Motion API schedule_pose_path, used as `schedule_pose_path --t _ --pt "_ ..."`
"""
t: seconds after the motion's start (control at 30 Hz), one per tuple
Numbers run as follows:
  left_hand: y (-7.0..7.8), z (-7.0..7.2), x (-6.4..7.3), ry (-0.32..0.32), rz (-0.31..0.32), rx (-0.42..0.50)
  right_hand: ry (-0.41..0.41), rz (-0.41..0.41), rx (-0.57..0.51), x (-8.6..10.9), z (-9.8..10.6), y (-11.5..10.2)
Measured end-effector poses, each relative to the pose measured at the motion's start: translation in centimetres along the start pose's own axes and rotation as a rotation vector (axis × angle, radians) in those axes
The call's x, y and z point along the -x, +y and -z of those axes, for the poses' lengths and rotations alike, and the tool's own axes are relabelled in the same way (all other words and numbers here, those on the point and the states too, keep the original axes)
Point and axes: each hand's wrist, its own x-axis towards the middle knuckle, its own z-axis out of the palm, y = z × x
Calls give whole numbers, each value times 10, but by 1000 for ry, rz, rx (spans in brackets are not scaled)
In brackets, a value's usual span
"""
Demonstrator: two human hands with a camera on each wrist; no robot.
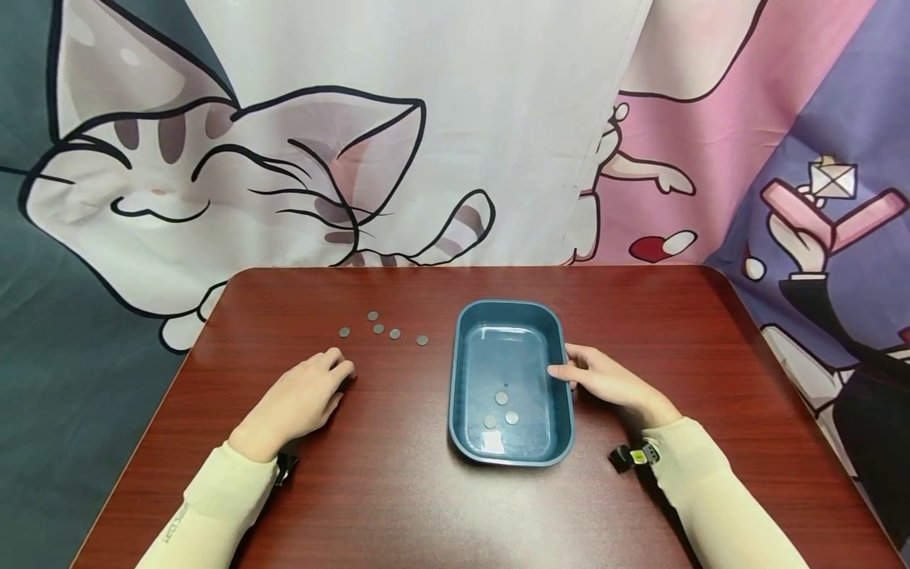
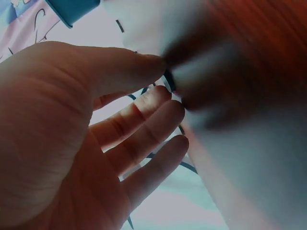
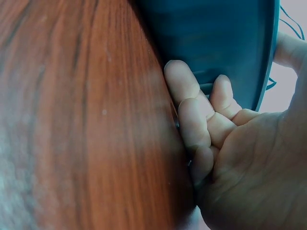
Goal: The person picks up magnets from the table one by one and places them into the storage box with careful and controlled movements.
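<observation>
Backdrop [image 1: 533, 142]: hanging cloth, one, printed with a smiling cartoon cat toward ten o'clock and with pink and purple panels toward two; it stood beyond the twelve o'clock edge of the table. Table [image 1: 384, 506]: one, reddish brown, wood-grained, glossy, far corners rounded. Tray [image 1: 508, 356]: one, blue, oblong, rim raised, corners rounded; it sat about the middle of the table, long sides running from twelve to six. Sleeves [image 1: 213, 506]: two, pale yellow-green, entering from seven and five o'clock. Left hand [image 1: 302, 399]: at the tray's nine o'clock, well apart from it; thumb and fingertip pinched a held disc [image 2: 168, 81], while the other fingers lay slightly apart. Right hand [image 1: 611, 379]: at the tray's three o'clock, gripping its side, thumb over the rim, fingers bent against the outer wall. Wrist device [image 1: 633, 457]: black, with a yellow-green label, toward the right hand's five o'clock. Loose discs [image 1: 378, 329]: five, grey, coin-like, scattered on the table at the left hand's one to two o'clock. Tray discs [image 1: 501, 398]: three, similar, near one another on the tray floor toward six o'clock; markings were too small to tell.
</observation>
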Motion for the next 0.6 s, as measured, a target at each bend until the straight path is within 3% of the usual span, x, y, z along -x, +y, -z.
schedule_pose_path --t 0.4,0.6 --pt "-5 -1 -4 -61 26 3 4 -2 12 -1 -1 -2" --pt "2 -1 -13 -94 26 26 4 -4 7 0 0 -3"
